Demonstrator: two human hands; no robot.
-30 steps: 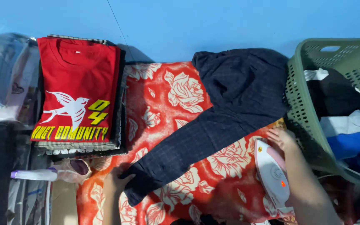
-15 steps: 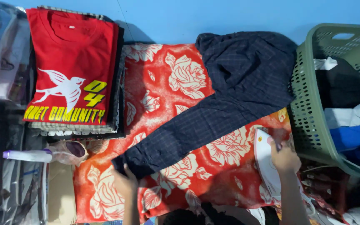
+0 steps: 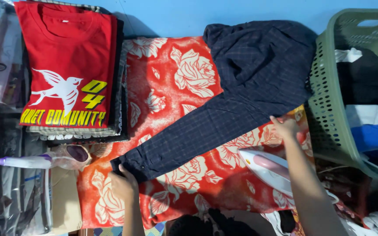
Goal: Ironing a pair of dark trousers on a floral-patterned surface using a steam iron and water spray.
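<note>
While your left hand [image 3: 121, 185] pinches the cuff end of the dark trousers [image 3: 224, 113], fingers closed on the hem at the near left, your right hand [image 3: 285, 127] lies on the same leg farther up, at its near edge; whether those fingers grip the cloth or only press it, you cannot tell. Just under your right forearm sits the white and pink iron [image 3: 265, 168], resting on the red rose-print blanket [image 3: 171, 83] and held by neither hand. The trousers run slantwise across the blanket, cuff near you, waist bunched at the far right against the green basket [image 3: 324, 105] of clothes. This looks like the stretching and smoothing step before pressing; the next move likely calls for pulling the leg taut and flat. Left of the cuff lies a spray bottle [image 3: 27, 161], and beyond it a stack of folded clothes topped by a red shirt [image 3: 66, 65].
</note>
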